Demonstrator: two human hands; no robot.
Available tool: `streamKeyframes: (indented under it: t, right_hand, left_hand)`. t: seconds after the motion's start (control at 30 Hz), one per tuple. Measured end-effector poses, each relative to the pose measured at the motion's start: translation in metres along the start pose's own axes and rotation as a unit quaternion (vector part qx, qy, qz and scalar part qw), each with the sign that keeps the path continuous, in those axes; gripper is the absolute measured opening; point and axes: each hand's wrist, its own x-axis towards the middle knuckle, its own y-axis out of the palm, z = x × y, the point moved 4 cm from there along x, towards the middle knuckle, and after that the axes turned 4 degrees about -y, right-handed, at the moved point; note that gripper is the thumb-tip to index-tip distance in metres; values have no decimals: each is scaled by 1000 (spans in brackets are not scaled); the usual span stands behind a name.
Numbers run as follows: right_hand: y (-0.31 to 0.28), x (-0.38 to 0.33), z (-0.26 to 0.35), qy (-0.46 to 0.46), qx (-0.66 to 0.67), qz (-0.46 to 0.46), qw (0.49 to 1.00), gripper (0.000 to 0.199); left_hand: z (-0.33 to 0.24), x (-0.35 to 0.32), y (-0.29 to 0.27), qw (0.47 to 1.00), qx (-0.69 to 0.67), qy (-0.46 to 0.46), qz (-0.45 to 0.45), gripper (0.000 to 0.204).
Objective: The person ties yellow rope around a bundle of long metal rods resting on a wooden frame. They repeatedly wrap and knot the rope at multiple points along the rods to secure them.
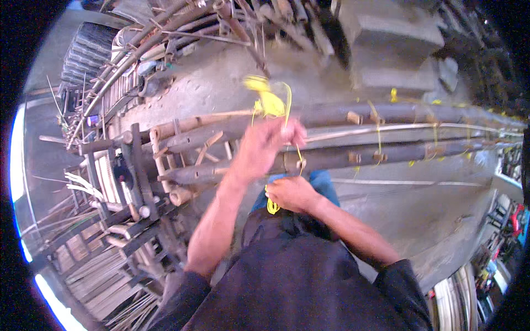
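Two long dark bamboo poles, a far one [326, 114] and a near one [328, 160], run side by side from left to right in front of me. Short pegs [355, 117] jut through them. My left hand [269, 144], smeared by motion, is raised over the poles with its fingers curled on yellow cord. Beyond that hand a loose bundle of yellow cord [271, 103] hangs in a blur. A strand goes down to the near pole. Close to my waist, my right hand [292, 194] is closed on a small looped hank of yellow cord [273, 206].
Yellow ties [379, 135] span the poles farther right. A wooden rack [141, 171] stands at the left, near split strips [91, 287]. Curved poles [160, 30] lie at the far left. Pale slabs or sacks [395, 49] sit at the back right. Tools [513, 220] are at the right edge.
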Motion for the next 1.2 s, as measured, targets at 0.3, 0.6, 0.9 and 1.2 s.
streamKeyframes:
  t: [0.3, 0.6, 0.9, 1.2]
  right_hand:
    - [-26, -17, 18, 86, 29, 100, 991, 33]
    - [13, 6, 18, 227, 156, -93, 957, 27]
    - [-159, 205, 59, -67, -57, -40, 995, 20]
    - [-124, 158, 8, 175, 432, -321, 825, 28]
  left_hand:
    - [117, 177, -44, 919, 212, -248, 222, 43]
    - [28, 32, -104, 893, 451, -2, -16, 40]
    - [70, -54, -84, 913, 404, 54, -19, 24]
    - [85, -50, -87, 921, 376, 92, -33, 22]
